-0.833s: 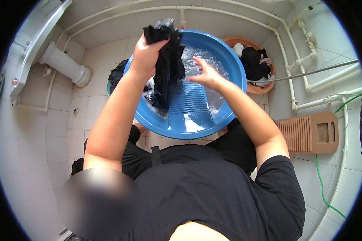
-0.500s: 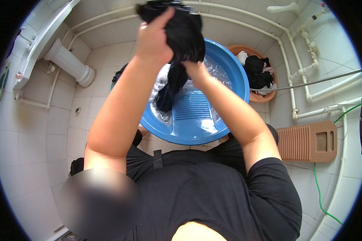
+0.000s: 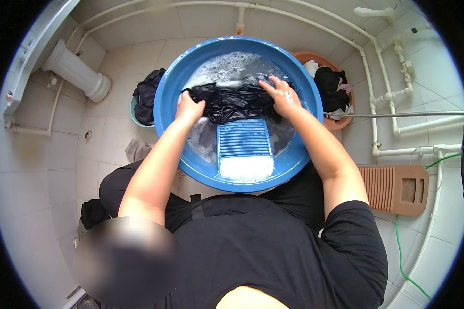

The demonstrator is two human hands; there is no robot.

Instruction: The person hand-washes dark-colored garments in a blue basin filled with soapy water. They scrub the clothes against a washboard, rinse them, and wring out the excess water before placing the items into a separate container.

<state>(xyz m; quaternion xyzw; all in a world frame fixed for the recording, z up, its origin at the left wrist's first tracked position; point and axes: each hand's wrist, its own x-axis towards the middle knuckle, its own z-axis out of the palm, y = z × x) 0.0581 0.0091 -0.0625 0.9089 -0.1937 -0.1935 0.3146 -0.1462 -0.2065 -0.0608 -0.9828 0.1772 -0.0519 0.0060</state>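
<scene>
A wet black garment [image 3: 234, 102] lies spread crosswise in the large blue washtub [image 3: 298, 164], just above the ridged washboard [image 3: 243, 138] moulded into its wall. My left hand [image 3: 191, 107] is closed on the garment's left end. Over the right end is my right hand [image 3: 283, 97], its fingers apart and its back flecked with white suds. Foamy water [image 3: 227, 67] fills the tub beyond the cloth. The garment's lower side is hidden in the tub.
An orange basin [image 3: 341, 124] of clothes stands right of the tub. On the left are a pale green basin [image 3: 134, 117] with dark cloth and a grey cloth [image 3: 137, 150] on the floor. A brown washboard [image 3: 397, 189] lies at right, near white pipes [image 3: 370, 92] and a green cord [image 3: 401, 257].
Both hands have come down from above the tub, bringing the bunched garment with them. It is now stretched sideways inside the tub, and my right hand's fingers have spread.
</scene>
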